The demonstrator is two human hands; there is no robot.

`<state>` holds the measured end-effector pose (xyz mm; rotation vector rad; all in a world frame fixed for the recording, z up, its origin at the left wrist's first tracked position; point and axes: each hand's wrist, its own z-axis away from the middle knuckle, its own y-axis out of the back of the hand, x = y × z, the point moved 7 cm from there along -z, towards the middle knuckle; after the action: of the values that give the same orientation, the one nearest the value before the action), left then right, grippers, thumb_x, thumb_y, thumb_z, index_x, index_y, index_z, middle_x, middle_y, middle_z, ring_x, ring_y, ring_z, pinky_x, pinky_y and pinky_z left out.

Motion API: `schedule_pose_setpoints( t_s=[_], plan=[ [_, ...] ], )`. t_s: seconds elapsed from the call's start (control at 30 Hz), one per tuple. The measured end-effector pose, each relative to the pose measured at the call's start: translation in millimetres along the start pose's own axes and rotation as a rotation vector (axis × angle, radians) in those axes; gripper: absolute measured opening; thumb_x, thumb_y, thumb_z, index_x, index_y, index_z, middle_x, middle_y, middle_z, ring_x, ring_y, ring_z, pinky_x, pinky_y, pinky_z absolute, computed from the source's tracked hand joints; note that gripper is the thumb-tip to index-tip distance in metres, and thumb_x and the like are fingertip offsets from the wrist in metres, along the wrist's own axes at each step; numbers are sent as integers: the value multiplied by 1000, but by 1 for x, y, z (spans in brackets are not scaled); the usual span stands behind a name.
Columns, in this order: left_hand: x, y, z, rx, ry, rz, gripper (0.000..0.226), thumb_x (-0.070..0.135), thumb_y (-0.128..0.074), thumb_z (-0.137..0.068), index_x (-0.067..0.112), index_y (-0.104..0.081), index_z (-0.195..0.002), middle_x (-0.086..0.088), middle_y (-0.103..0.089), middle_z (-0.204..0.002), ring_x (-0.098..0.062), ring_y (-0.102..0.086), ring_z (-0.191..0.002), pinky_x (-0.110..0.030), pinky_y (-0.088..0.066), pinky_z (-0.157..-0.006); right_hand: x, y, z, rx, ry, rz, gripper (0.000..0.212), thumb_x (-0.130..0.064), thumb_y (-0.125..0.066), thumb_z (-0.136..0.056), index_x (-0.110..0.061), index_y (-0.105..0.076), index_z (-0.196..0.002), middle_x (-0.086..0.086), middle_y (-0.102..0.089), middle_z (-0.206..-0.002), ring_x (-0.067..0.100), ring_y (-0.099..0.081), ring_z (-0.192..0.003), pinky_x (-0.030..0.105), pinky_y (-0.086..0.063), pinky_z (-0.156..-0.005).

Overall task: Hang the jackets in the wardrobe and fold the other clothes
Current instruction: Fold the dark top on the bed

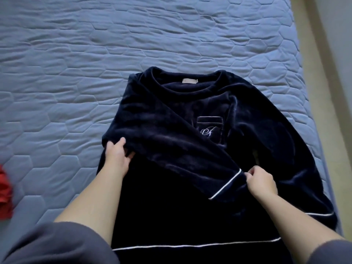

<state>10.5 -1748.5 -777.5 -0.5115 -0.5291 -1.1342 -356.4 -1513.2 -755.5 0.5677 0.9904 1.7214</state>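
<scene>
Fingers [248, 175] of left hand [116, 156] and right hand [262, 182] grip the navy top's [171, 216] folded sleeve [171, 149].
Collar [190, 86] points away; open bed [57, 111] leftward.

The dark navy long-sleeved velour top [167, 134] I hold is soft cloth with a short plush nap, catching the light in faint glossy streaks where it creases. Thin white corded piping [225, 184] edges its cuff, smooth and matt, and the chest pocket [209, 128] carries pale stitched embroidery. The blue quilted bedcover [76, 73] is matt cloth, puckered along hexagon stitching. My grey sleeves [57, 244] look like dull, slightly fuzzy fleece. The red cloth [4, 189] is matt.
</scene>
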Motion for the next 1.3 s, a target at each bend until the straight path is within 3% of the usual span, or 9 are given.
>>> schedule_pose_setpoints(
  t_s=[0.17,0.27,0.33,0.47,0.63,0.8,0.93,1.17,1.3],
  plan=[
    [-26,8,50,15,93,-668,31,12,-46,-97,14,-44,-128,-10,-61,-117,-25,-62,-91,-38,-50,-76,6,15,19,10,13,-63,21,-34,-48,-96,-15,-56,-103,11,-57,-114,33,-56,-105,42,-45,-88],
    [-34,-9,90,5,-139,-1170,9,14,-51,-86,18,-59,-87,-5,-69,-94,-22,-64,-81,-33,-51,-76,35,41,16,72,-102,-116,29,-26,-51,-93,-15,-49,-120,12,-45,-132,34,-44,-121,48,-36,-100],
    [-53,-40,122,-88,-328,-1315,9,15,-54,-82,23,-59,-80,2,-66,-87,-19,-61,-82,-30,-45,-73,69,57,11,135,-195,-104,40,-20,-54,-89,-16,-43,-128,12,-37,-140,34,-36,-128,50,-31,-102],
    [-118,-109,177,-387,-572,-1452,20,16,-56,-84,24,-60,-102,8,-55,-108,-13,-55,-98,-33,-47,-83,151,63,1,119,-406,-151,65,-14,-60,-84,-18,-29,-142,13,-27,-149,37,-28,-135,54,-28,-106],
    [-190,-147,207,-577,-517,-1813,34,26,-53,-88,24,-54,-122,5,-41,-130,-19,-51,-107,-32,-42,-92,221,43,-8,-133,-556,-352,81,-27,-79,-76,0,-36,-140,24,-46,-139,39,-47,-126,42,-39,-101],
    [-188,-150,214,-626,-376,-2021,33,26,-49,-90,20,-50,-122,2,-35,-136,-21,-47,-113,-35,-45,-90,237,65,-10,-276,-440,-432,40,-14,-76,-76,-3,-65,-113,19,-67,-113,34,-62,-104,39,-48,-95],
    [-161,-164,236,-742,-383,-2081,27,26,-47,-91,21,-52,-117,2,-41,-127,-19,-48,-111,-34,-46,-89,241,132,-7,-54,-397,-588,16,-11,-65,-77,-10,-66,-93,18,-70,-96,32,-64,-89,41,-53,-84],
    [-110,-240,249,-684,-561,-2001,21,23,-43,-91,22,-54,-109,3,-48,-113,-18,-51,-104,-33,-46,-84,271,244,-41,126,-525,-784,29,-16,-80,-71,-16,-61,-93,10,-66,-95,32,-64,-92,45,-52,-90],
    [-124,-290,252,-624,-574,-1972,22,22,-43,-91,23,-54,-109,6,-48,-112,-15,-51,-102,-29,-44,-79,279,274,-99,150,-597,-1060,29,-11,-76,-74,-14,-57,-96,4,-60,-83,26,-62,-80,35,-49,-76]
  ],
)
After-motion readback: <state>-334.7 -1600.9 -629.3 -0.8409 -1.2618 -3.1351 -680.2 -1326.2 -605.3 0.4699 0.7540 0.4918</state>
